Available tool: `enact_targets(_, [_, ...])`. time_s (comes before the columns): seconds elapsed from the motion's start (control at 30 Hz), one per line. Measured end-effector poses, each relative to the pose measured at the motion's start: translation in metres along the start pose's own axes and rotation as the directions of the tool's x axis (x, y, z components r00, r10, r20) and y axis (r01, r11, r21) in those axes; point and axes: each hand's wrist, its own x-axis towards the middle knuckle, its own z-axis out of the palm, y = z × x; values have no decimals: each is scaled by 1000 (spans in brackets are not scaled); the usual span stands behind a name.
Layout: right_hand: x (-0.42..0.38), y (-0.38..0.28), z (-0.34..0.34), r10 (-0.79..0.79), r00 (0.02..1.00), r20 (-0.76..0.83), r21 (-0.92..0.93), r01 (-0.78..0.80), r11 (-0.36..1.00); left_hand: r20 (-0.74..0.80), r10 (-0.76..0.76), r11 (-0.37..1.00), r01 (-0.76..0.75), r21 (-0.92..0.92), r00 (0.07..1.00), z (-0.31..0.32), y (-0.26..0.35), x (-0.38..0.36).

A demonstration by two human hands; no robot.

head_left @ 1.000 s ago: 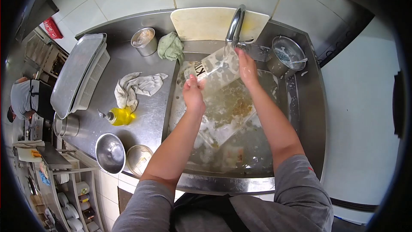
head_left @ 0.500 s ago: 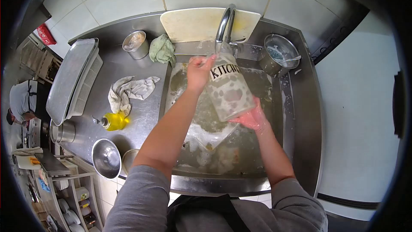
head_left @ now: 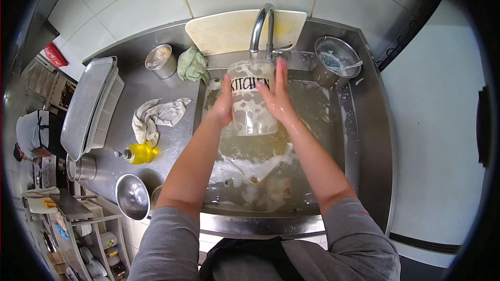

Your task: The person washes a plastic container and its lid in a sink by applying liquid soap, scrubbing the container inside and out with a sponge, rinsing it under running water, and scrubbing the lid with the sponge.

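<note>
A clear plastic container (head_left: 252, 117) with soap suds on it and a label reading KITCHEN is held over the sink under the faucet (head_left: 259, 26). My left hand (head_left: 224, 104) grips its left side. On the right side my right hand (head_left: 279, 96) presses, with the thumb across the label. The container's mouth points up toward the spout. Below it, the sink basin (head_left: 338, 140) holds cloudy, soapy water, and a pale flat piece with a corner toward me (head_left: 255, 169) lies in the water.
Left of the sink are a green cloth (head_left: 192, 64), a white rag (head_left: 161, 112), a yellow liquid bottle (head_left: 139, 153), a metal bowl (head_left: 133, 195) and stacked trays (head_left: 88, 106). A cutting board (head_left: 219, 34) leans behind; a metal pot (head_left: 336, 57) stands right. Another person (head_left: 34, 132) is far left.
The container has moved left and turned more upright. My right hand has shifted from its base up to its right side, and my left hand from the rim down to its left side.
</note>
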Motion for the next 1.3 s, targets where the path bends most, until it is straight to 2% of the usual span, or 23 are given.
enact_targets(0.07, [20,-3,11,-44,999,0,-10,44,999,19,-2,999,3,-35,1000,-17,-21,-3])
enact_targets(0.13, [35,-13,17,71,890,450,-15,-72,997,26,-60,985,64,-162,998,-26,-36,-11])
enact_targets(0.17, [35,-11,35,-89,970,227,-226,141,964,30,-39,979,44,-201,999,-29,-44,-15])
enact_targets(0.2, [40,-9,37,-91,968,235,-224,145,964,24,-36,978,40,-206,999,-32,-50,-19])
enact_targets(0.27, [51,-33,29,184,906,381,-61,-174,983,138,8,923,45,-382,990,-33,-63,-31])
enact_targets(0.33, [58,-23,35,82,942,326,18,-92,996,133,2,890,59,-452,991,-29,-83,-44])
enact_targets(0.43, [60,-17,31,173,972,158,169,-199,965,174,64,790,57,-611,983,-40,-127,-46])
enact_targets(0.5, [52,-26,15,129,988,85,-60,-125,990,386,62,749,213,-628,921,-52,-148,-39])
enact_targets(0.53, [47,-23,12,125,988,87,-61,-120,991,384,67,748,209,-630,921,-46,-141,-43])
enact_targets(0.6, [36,-15,11,55,988,145,251,-90,964,209,15,736,131,-665,978,-30,-124,-59])
enact_targets(0.63, [35,-14,13,133,983,128,423,-175,889,202,19,731,124,-671,979,-32,-123,-57])
enact_targets(0.67, [34,-12,12,133,982,134,423,-178,888,252,4,698,178,-693,968,-34,-121,-54])
enact_targets(0.77, [34,-8,7,-126,991,-43,407,133,904,347,62,686,213,-695,936,-33,-113,-49])
enact_targets(0.8, [32,-6,6,-126,991,-44,403,133,905,386,123,704,194,-683,914,-33,-111,-49])
enact_targets(0.87, [24,-5,3,-213,976,40,377,182,908,333,134,714,142,-686,934,-38,-99,-51])
enact_targets(0.93, [23,-1,-5,-259,957,133,273,215,937,63,193,703,-94,-705,979,-51,-87,-52])
enact_targets(1.0, [20,-12,-9,-68,928,365,227,-18,974,-36,210,773,-189,-606,977,-64,-78,-48])
enact_targets(1.03, [26,-18,-14,38,877,479,41,-65,997,-133,238,832,-273,-484,962,-69,-75,-46])
enact_targets(1.07, [26,-29,-15,40,876,480,39,-67,997,-133,237,831,-271,-486,962,-71,-74,-43])
enact_targets(1.13, [25,-49,-7,274,782,560,337,-518,786,-235,471,817,-521,-247,850,-75,-70,-38])
enact_targets(1.2, [26,-38,6,179,827,533,378,-422,824,-157,500,821,-524,-225,852,-81,-68,-38])
enact_targets(1.27, [21,-47,9,80,859,505,415,-323,851,-382,321,855,-439,-277,867,-71,-60,-47])
enact_targets(1.3, [10,-60,5,29,856,516,84,-84,993,-361,288,830,-419,-367,887,-76,-62,-45])
